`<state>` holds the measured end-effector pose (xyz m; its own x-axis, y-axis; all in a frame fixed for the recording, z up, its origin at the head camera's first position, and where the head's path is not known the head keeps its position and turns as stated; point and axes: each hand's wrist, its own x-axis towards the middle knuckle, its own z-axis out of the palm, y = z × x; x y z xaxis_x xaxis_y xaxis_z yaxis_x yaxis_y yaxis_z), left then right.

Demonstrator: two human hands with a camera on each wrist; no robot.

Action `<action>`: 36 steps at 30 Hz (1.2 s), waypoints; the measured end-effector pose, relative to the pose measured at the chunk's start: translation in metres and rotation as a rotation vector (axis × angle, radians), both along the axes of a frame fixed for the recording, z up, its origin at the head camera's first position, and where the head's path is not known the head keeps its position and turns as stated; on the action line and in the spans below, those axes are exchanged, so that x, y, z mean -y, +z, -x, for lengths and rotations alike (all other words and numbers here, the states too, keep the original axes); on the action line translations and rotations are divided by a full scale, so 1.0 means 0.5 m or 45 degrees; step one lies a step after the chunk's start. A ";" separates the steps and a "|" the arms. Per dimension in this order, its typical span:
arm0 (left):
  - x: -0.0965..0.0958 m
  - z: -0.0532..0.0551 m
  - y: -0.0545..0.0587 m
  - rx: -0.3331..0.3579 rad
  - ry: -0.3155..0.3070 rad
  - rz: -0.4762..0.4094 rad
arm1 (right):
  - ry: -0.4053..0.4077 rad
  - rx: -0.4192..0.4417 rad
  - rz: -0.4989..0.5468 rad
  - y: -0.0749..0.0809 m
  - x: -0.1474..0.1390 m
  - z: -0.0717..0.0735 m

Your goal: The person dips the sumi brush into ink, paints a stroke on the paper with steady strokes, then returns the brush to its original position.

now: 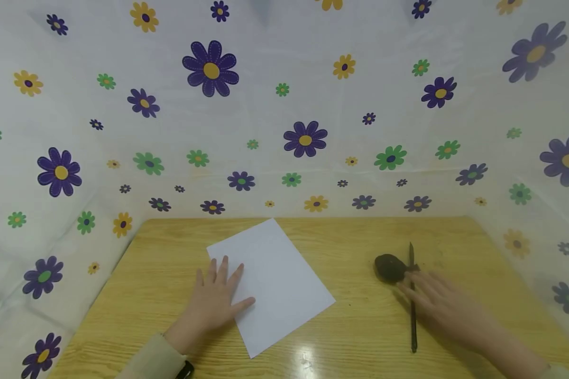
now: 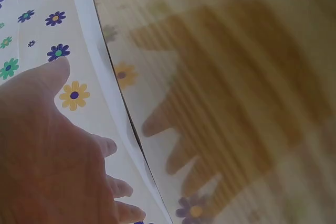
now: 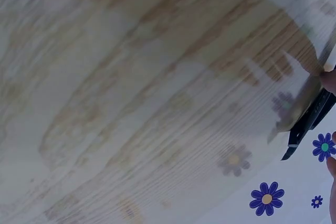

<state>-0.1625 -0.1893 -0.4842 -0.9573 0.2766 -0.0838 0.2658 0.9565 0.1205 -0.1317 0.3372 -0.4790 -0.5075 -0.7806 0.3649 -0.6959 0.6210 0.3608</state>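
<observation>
My left hand [image 1: 213,302] lies with fingers spread on the left edge of a white sheet of paper [image 1: 284,287], thumb across it. In the left wrist view the left hand [image 2: 58,150] also shows spread fingers. My right hand [image 1: 445,302], blurred, reaches over a slim dark pen-like stick [image 1: 413,331] with a pointed far end. Its fingers look fairly straight, close to the stick and a dark rounded object [image 1: 390,267] whose kind I cannot tell. In the right wrist view, fingertips [image 3: 328,81] appear beside a black tool with a pointed tip [image 3: 294,140].
A wood-grain table [image 1: 161,263] carries everything. White cloth [image 1: 261,110] printed with purple, yellow and green flowers stands behind it and along both sides. A dark band [image 1: 185,370] shows at the left wrist.
</observation>
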 end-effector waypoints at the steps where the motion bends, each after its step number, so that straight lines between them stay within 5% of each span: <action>1: -0.001 -0.001 0.000 0.009 -0.001 -0.002 | 0.012 -0.002 -0.012 0.001 0.001 0.000; 12: -0.004 -0.005 -0.004 0.084 -0.013 -0.004 | 0.115 -0.077 -0.122 0.000 0.001 0.007; 21: -0.003 -0.004 -0.005 0.122 -0.044 0.021 | 0.121 -0.039 -0.204 0.006 0.004 0.008; 36: 0.003 0.007 -0.013 0.127 -0.177 -0.025 | 0.192 -0.060 -0.237 0.011 0.012 0.019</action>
<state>-0.1657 -0.1910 -0.4906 -0.8970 0.4083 -0.1697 0.3811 0.9085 0.1715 -0.1414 0.3314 -0.4734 -0.3660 -0.9023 0.2280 -0.7551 0.4311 0.4940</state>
